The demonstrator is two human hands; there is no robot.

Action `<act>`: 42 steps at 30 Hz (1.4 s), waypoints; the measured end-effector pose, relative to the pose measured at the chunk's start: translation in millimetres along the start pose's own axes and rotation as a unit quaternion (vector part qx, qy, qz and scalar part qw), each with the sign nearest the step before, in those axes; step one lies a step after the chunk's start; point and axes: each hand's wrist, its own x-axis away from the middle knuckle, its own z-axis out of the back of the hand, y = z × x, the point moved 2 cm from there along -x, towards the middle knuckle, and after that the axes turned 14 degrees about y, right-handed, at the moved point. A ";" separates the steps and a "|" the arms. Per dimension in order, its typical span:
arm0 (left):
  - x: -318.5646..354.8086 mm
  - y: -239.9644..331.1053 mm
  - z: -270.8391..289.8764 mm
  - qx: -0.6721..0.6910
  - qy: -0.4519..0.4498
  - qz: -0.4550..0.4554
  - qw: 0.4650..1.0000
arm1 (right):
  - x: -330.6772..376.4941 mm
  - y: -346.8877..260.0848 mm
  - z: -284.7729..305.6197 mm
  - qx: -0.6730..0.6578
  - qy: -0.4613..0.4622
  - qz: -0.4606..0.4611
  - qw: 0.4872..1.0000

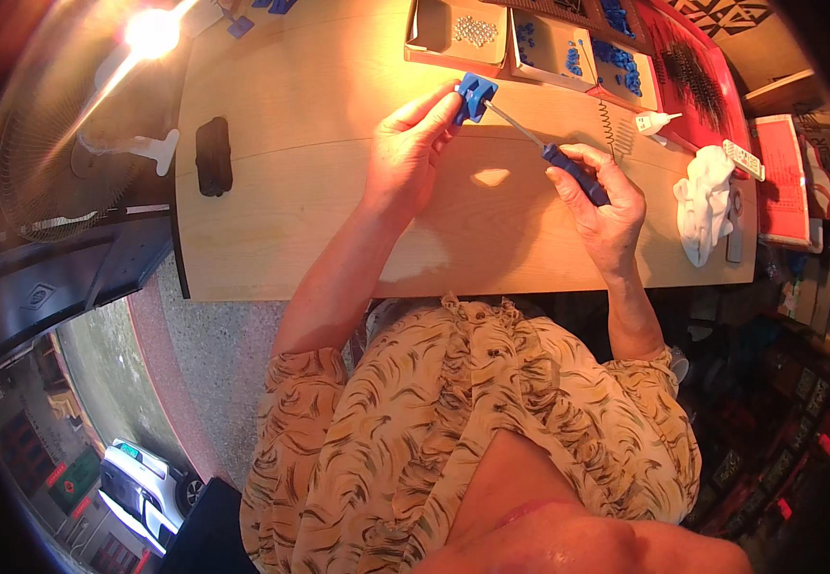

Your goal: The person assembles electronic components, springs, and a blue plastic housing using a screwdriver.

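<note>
Blue part (pixel 475 93) fills left hand's (pixel 405 148) pinch, right hand (pixel 608 206) gripping screwdriver (pixel 568 166), inside tabletop edges (pixel 549 289).

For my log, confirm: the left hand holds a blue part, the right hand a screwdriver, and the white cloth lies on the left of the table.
No: the head view shows the white cloth on the right of the table. The left hand holds the blue part, the right hand the screwdriver.

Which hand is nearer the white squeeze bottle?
Right. In view, the right hand, on the blue-handled screwdriver, is below-left of the squeeze bottle; the left hand, holding the blue part, is farther left.
</note>
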 end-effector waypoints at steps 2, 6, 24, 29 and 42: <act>1.3 0.8 -2.8 -0.002 0.005 -0.004 1.000 | -2.3 -0.7 2.6 0.007 -0.001 0.003 1.000; 3.5 0.5 -4.7 -0.018 0.012 -0.023 1.000 | -5.7 -4.0 7.2 0.036 -0.018 0.016 0.999; 5.7 -1.4 -6.3 -0.091 0.018 -0.072 0.993 | -11.0 15.3 21.4 0.016 -0.037 -0.013 0.999; 7.1 -2.8 -11.3 -0.086 0.029 -0.099 0.991 | -7.0 10.5 24.4 -0.050 -0.043 -0.130 0.989; 10.2 -4.1 -13.8 -0.074 0.033 -0.097 0.992 | 6.2 17.8 21.0 -0.104 0.057 -0.125 0.985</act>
